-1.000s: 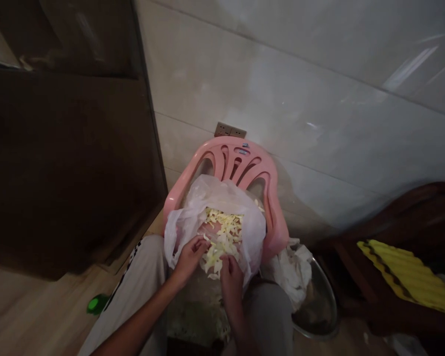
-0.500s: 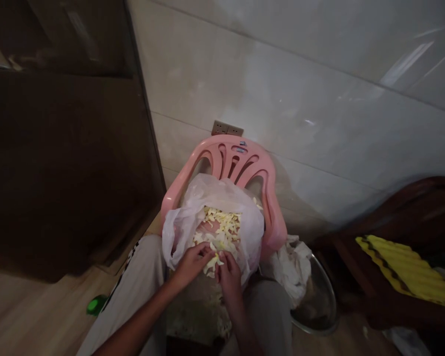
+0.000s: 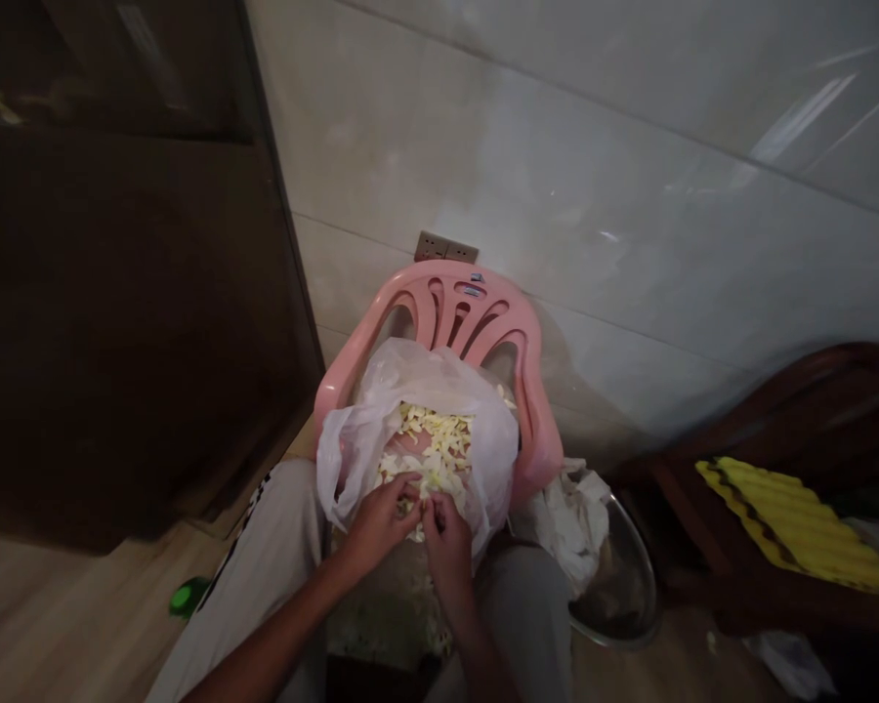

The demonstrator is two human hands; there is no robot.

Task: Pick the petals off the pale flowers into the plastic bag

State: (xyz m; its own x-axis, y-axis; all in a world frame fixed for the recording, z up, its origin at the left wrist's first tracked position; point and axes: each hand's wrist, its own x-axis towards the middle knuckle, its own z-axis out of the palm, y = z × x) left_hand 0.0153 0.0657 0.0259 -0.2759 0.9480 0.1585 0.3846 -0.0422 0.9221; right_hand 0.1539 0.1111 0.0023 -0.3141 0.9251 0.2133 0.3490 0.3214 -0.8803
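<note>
Over the near side of a white translucent plastic bag [image 3: 493,454], my left hand [image 3: 377,515] and my right hand [image 3: 448,537] meet with fingertips pinched close together. Between them is a small pale piece [image 3: 421,496], mostly covered by the fingers; it looks like the petal-like pieces below. The bag lies wide open on the seat of a pink plastic chair [image 3: 538,391]. Inside it, many pale yellow and white petal-like pieces [image 3: 443,439] are spread, with the pinkish bottom showing through a gap. Both hands are closed.
To the right of the chair, a crumpled white bag [image 3: 575,527] rests in a metal basin [image 3: 622,630] on the floor. Farther right, a yellow ridged pad [image 3: 795,522] lies on dark wooden furniture [image 3: 692,517]. A dark cabinet [image 3: 139,342] stands left, near a green object [image 3: 188,596].
My fingers have drawn closer together and now hide most of the pale piece that showed between them before. The whole view has shifted slightly.
</note>
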